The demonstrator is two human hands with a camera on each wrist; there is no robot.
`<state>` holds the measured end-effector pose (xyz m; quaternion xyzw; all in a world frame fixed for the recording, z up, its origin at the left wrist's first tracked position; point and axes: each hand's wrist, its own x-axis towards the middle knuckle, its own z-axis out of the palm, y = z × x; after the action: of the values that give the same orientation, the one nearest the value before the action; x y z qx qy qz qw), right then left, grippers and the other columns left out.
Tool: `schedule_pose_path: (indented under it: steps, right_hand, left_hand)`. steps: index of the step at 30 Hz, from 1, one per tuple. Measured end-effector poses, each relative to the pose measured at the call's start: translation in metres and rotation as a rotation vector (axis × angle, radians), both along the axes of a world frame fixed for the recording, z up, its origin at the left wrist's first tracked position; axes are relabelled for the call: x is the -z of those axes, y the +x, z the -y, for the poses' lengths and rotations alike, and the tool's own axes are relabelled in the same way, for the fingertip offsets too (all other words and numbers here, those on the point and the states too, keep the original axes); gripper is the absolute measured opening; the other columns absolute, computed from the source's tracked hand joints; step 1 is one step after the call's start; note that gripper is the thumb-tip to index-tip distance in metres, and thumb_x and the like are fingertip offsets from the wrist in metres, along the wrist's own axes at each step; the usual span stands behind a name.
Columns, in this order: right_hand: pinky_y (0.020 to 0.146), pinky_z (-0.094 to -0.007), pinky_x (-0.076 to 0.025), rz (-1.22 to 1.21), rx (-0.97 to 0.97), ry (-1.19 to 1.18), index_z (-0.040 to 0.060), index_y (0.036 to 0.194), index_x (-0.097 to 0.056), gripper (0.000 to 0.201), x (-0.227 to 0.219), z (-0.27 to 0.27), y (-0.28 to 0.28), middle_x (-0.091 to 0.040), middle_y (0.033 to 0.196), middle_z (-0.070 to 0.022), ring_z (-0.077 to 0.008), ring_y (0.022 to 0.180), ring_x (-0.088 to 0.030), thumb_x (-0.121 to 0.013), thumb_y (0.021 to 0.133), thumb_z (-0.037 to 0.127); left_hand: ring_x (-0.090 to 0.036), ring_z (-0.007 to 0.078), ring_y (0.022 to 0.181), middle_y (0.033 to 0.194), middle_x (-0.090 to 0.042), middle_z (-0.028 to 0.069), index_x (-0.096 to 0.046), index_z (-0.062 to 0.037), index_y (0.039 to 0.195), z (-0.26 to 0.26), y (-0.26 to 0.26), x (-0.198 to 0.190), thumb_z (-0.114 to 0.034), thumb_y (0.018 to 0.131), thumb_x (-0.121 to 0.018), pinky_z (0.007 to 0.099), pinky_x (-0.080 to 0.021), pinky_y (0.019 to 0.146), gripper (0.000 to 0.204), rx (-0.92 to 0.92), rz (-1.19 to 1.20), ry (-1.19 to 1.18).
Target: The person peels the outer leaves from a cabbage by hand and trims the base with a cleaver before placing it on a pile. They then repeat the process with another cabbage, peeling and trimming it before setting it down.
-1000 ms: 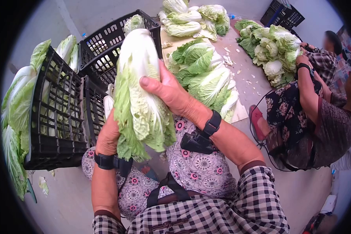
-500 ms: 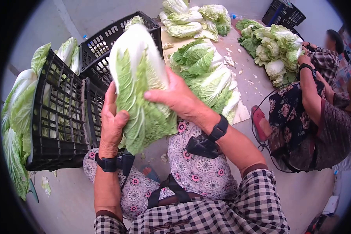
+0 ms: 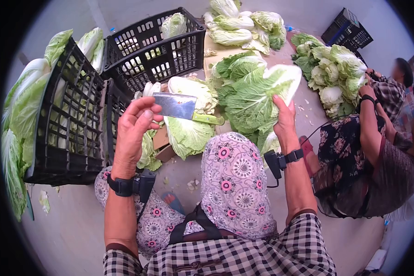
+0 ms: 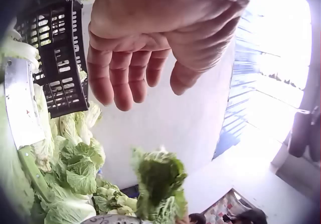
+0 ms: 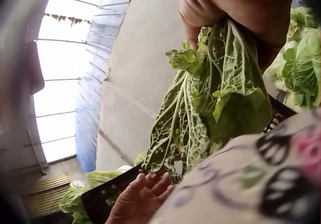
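Observation:
My right hand (image 3: 286, 118) grips a Chinese cabbage (image 3: 261, 100) over the cabbages on the right, its white base pointing away and its green leaves toward me. Loose leaf ends of that cabbage (image 5: 193, 111) hang below the fingers in the right wrist view. Nothing is in my left hand (image 3: 134, 126), whose fingers are loosely bent. A cleaver (image 3: 174, 106) with a green handle lies across two cabbages in front of me. In the head view my left fingertips overlap the blade's left end; the left wrist view shows them apart from the cleaver (image 4: 22, 106).
Black plastic crates (image 3: 69, 122) holding cabbages stand at the left and far left. More cabbages (image 3: 234, 34) lie on cardboard at the back. At right a seated person handles a cabbage pile (image 3: 336, 73). Trimmings lie on the floor; a cable runs near that person.
Both hands were holding the cabbage before me, turning it. My left hand has let go, and my right hand has carried the cabbage rightward. The cleaver, hidden behind the cabbage before, now shows.

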<state>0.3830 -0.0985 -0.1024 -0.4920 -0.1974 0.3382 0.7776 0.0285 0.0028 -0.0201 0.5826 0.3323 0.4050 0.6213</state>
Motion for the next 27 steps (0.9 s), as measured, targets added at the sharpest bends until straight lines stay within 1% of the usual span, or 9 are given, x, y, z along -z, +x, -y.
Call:
schedule_pose_path:
  steps: [1, 7, 11, 15, 16, 20, 23, 26, 27]
  right_hand:
    - [0.085, -0.0351, -0.048, -0.001, 0.063, -0.035, -0.0001, 0.12, -0.043, 0.048, 0.011, 0.003, 0.005, -0.057, 0.11, -0.0118, -0.0218, 0.097, -0.058, -0.065, 0.077, 0.005]
    - [0.085, -0.0338, -0.047, -0.024, 0.061, -0.236, -0.0004, 0.12, -0.043, 0.05, 0.053, 0.004, 0.021, -0.057, 0.109, -0.0119, -0.0215, 0.096, -0.057, -0.066, 0.075, 0.005]
    - [0.085, -0.0333, -0.045, 0.07, 0.099, -0.27, -0.0002, 0.12, -0.043, 0.053, 0.05, -0.017, 0.026, -0.057, 0.109, -0.012, -0.0202, 0.095, -0.056, -0.069, 0.074, 0.008]
    - [0.086, -0.0329, -0.043, 0.201, 0.076, -0.327, -0.0025, 0.119, -0.042, 0.053, 0.073, -0.037, 0.048, -0.056, 0.112, -0.0142, -0.021, 0.097, -0.055, -0.068, 0.077, 0.018]
    - [0.09, -0.0335, -0.042, 0.286, 0.084, -0.437, -0.0054, 0.125, -0.038, 0.064, 0.076, -0.036, 0.048, -0.054, 0.117, -0.0184, -0.025, 0.103, -0.054, -0.068, 0.077, 0.023]
    - [0.097, -0.035, -0.038, 0.535, 0.121, -0.687, -0.0067, 0.136, -0.028, 0.084, 0.116, -0.033, 0.057, -0.049, 0.125, -0.0263, -0.0332, 0.116, -0.049, -0.07, 0.072, 0.028]
    - [0.097, -0.0356, -0.038, 0.533, 0.102, -0.694, -0.0054, 0.135, -0.029, 0.083, 0.107, -0.026, 0.051, -0.05, 0.124, -0.0262, -0.0337, 0.115, -0.05, -0.069, 0.073, 0.032]
    - [0.099, -0.0363, -0.036, 0.578, 0.161, -0.756, -0.0044, 0.135, -0.03, 0.084, 0.104, -0.021, 0.052, -0.048, 0.126, -0.0262, -0.034, 0.117, -0.048, -0.069, 0.073, 0.037]
    - [0.1, -0.0366, -0.035, 0.661, 0.177, -0.777, -0.0036, 0.135, -0.031, 0.085, 0.119, -0.022, 0.064, -0.045, 0.13, -0.0244, -0.0338, 0.119, -0.046, -0.069, 0.073, 0.041]
  left_hand:
    - [-0.06, 0.012, 0.084, 0.101, -0.061, 0.0095, -0.052, 0.0022, 0.116, -0.001, -0.001, 0.002, -0.019, 0.088, -0.058, 0.0227, -0.048, 0.072, 0.036, 0.004, -0.012, -0.005]
    - [-0.06, 0.012, 0.083, 0.1, -0.062, 0.0097, -0.053, 0.0019, 0.114, -0.003, 0.002, 0.007, -0.02, 0.087, -0.058, 0.0229, -0.048, 0.071, 0.035, 0.006, -0.063, -0.01]
    - [-0.06, 0.0121, 0.083, 0.1, -0.062, 0.0097, -0.053, 0.0017, 0.114, -0.007, 0.002, 0.011, -0.02, 0.087, -0.059, 0.0229, -0.048, 0.07, 0.035, -0.012, -0.088, -0.038]
    - [-0.06, 0.012, 0.083, 0.1, -0.062, 0.0098, -0.054, 0.0016, 0.114, -0.009, 0.003, 0.017, -0.02, 0.087, -0.06, 0.0229, -0.048, 0.07, 0.035, -0.001, -0.126, -0.065]
    - [-0.06, 0.0119, 0.083, 0.101, -0.062, 0.0099, -0.053, 0.0016, 0.114, -0.009, 0.003, 0.017, -0.021, 0.087, -0.06, 0.023, -0.048, 0.07, 0.035, 0.005, -0.138, -0.071]
    - [-0.06, 0.0118, 0.083, 0.101, -0.062, 0.0101, -0.053, 0.0017, 0.114, -0.012, 0.005, 0.023, -0.022, 0.086, -0.061, 0.0233, -0.048, 0.07, 0.037, 0.018, -0.214, -0.073]
    - [-0.06, 0.0119, 0.084, 0.101, -0.062, 0.01, -0.053, 0.0022, 0.114, -0.014, 0.006, 0.027, -0.022, 0.087, -0.06, 0.0231, -0.048, 0.07, 0.037, 0.007, -0.217, -0.07]
    - [-0.059, 0.0115, 0.087, 0.101, -0.061, 0.0058, -0.054, -0.002, 0.114, -0.021, 0.005, 0.036, -0.023, 0.087, -0.058, 0.0242, -0.048, 0.072, 0.034, -0.04, -0.268, -0.056]
    - [-0.059, 0.0117, 0.089, 0.102, -0.061, 0.0049, -0.055, -0.0034, 0.113, -0.023, 0.003, 0.038, -0.024, 0.087, -0.058, 0.0249, -0.047, 0.073, 0.034, -0.05, -0.274, -0.026]
